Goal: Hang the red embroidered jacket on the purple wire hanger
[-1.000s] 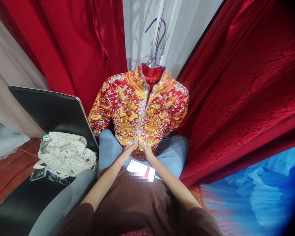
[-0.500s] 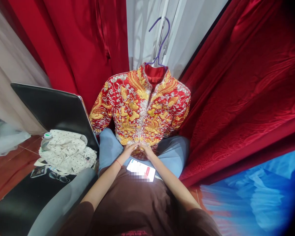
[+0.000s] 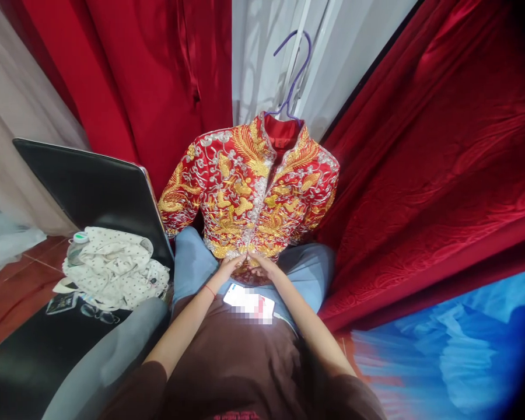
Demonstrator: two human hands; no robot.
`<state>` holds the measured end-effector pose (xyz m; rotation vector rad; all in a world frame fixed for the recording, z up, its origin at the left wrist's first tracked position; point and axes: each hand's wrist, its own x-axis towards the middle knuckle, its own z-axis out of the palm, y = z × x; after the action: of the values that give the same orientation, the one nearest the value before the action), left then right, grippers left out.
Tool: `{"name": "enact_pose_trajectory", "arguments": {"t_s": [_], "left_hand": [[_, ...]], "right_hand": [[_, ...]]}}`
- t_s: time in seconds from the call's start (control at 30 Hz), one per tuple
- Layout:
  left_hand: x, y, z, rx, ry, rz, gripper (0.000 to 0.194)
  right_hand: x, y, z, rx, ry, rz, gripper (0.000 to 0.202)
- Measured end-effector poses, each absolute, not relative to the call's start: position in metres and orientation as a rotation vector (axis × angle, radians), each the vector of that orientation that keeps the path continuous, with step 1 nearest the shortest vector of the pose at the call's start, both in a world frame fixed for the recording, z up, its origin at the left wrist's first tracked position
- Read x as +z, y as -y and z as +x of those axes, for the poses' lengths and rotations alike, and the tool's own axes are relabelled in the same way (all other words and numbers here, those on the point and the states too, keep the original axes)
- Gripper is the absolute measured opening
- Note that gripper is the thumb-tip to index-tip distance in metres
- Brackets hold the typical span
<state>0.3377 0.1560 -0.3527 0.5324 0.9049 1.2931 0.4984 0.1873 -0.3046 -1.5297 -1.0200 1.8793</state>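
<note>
A red jacket with gold and silver embroidery and a stand collar faces me, held up on a purple hanger. Its lower front rests over my lap between my knees. My left hand and my right hand meet at the bottom of the front opening, each with fingers closed on the hem; the fingertips are partly lost against the embroidery. A lit phone lies on my lap just below the hands, its screen partly blurred out.
To the left, a black seat back stands behind a crumpled white dotted cloth. Sunglasses lie on the black seat. Red curtains hang on both sides, with blue tulle at lower right.
The collar and hanger have tilted slightly to the right. The view has shifted a little. My right hand's fingers have spread slightly at the hem, while my left hand looks much the same.
</note>
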Motion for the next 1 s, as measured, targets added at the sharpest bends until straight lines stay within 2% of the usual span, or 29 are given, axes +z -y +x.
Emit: {"name": "enact_pose_trajectory", "arguments": {"t_s": [0.17, 0.3, 0.43, 0.57, 1.0], "left_hand": [[-0.347, -0.157, 0.338, 1.307, -0.934, 0.484, 0.041], [-0.340, -0.157, 0.338, 1.323, -0.917, 0.461, 0.047], [-0.335, -0.154, 0.336, 1.293, -0.866, 0.472, 0.048], [-0.335, -0.151, 0.334, 1.241, -0.831, 0.484, 0.047], [-0.352, -0.155, 0.336, 1.253, -0.795, 0.616, 0.046]], "right_hand": [[-0.273, -0.186, 0.514, 2.190, 1.483, -1.748, 0.056], [-0.261, -0.181, 0.515, 1.800, 1.792, -1.864, 0.049], [-0.266, -0.179, 0.509, 1.425, 1.777, -1.910, 0.035], [-0.272, -0.177, 0.502, 1.183, 1.744, -1.775, 0.036], [-0.273, -0.174, 0.492, 1.600, 1.543, -1.405, 0.032]]}}
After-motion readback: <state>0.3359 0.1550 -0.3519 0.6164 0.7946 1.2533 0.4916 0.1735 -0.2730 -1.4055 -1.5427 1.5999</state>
